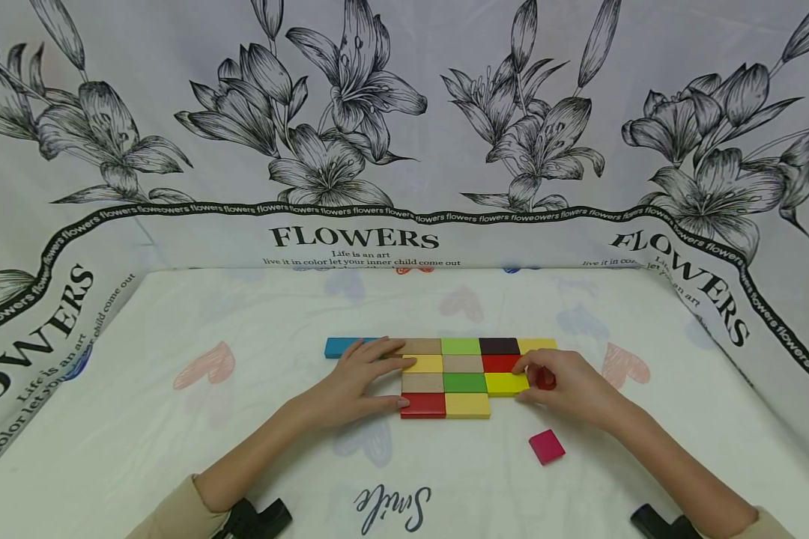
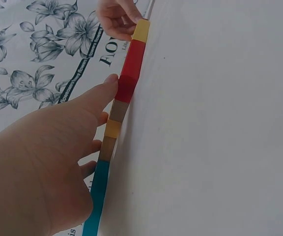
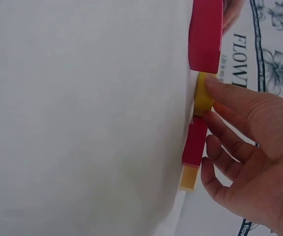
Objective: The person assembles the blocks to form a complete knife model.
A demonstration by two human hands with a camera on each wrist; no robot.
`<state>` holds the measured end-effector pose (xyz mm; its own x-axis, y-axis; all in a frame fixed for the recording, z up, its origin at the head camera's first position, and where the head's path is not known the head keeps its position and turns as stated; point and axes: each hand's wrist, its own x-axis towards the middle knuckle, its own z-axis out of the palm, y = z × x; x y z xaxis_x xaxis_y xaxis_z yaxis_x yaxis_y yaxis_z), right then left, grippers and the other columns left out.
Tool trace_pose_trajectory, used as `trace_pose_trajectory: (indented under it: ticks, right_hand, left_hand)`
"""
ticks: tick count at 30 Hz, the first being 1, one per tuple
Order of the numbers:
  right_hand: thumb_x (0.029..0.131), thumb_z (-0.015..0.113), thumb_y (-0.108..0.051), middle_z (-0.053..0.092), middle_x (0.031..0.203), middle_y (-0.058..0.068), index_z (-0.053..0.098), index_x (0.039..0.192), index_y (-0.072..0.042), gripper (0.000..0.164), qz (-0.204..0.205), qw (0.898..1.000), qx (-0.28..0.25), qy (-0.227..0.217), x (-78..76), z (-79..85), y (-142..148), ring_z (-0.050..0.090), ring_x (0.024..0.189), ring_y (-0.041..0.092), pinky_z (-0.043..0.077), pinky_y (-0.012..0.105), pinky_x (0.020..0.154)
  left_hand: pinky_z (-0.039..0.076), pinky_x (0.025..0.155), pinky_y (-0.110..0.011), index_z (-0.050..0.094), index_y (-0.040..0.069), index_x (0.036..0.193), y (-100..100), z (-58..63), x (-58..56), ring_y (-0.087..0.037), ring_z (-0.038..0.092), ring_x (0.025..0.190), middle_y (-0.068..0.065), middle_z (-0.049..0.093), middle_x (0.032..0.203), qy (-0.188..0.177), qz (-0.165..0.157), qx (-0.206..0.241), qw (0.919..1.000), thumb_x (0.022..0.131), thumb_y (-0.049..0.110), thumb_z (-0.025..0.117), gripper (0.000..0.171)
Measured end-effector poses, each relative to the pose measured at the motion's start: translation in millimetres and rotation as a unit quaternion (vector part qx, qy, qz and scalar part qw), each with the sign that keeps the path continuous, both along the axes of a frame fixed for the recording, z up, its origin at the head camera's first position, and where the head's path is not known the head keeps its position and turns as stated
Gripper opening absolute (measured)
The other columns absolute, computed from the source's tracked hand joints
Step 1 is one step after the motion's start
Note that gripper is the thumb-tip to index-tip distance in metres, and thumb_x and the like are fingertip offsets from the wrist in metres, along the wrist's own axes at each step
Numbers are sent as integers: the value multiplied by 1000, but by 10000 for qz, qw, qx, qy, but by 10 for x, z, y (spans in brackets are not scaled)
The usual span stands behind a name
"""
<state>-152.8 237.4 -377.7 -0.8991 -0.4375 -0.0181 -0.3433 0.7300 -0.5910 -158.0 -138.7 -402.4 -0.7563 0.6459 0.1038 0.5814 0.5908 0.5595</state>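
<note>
Flat coloured blocks lie in stepped rows on the white cloth, edge to edge. My left hand rests along their left side, fingers spread. Its thumb touches the bottom-row red block, its forefinger the yellow block at the second row's left end. Part of the top row is hidden under that hand, beside a blue block. My right hand pinches the bright yellow block at the third row's right end. A patch of red shows between its thumb and forefinger. Below lies a loose magenta block.
The white cloth carries printed hearts and the word "Smile". Behind and at both sides rises a flower-printed cloth with a black lettered band. Dark devices sit at both wrists.
</note>
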Motion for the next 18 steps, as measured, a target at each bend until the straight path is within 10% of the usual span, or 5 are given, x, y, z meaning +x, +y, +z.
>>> trace_pose_trajectory:
  ticks: [18]
  right_hand:
    - [83,91,-19,69,97,-4,77,115,-11,36,-261,9993,-160,225,37,67,133,58,86,16,52,22,67]
  left_hand:
    - [11,125,-71,58,19,152,7,4,0,-41,27,158,-11,40,167,-5,6,1,10000,97,41,75,62]
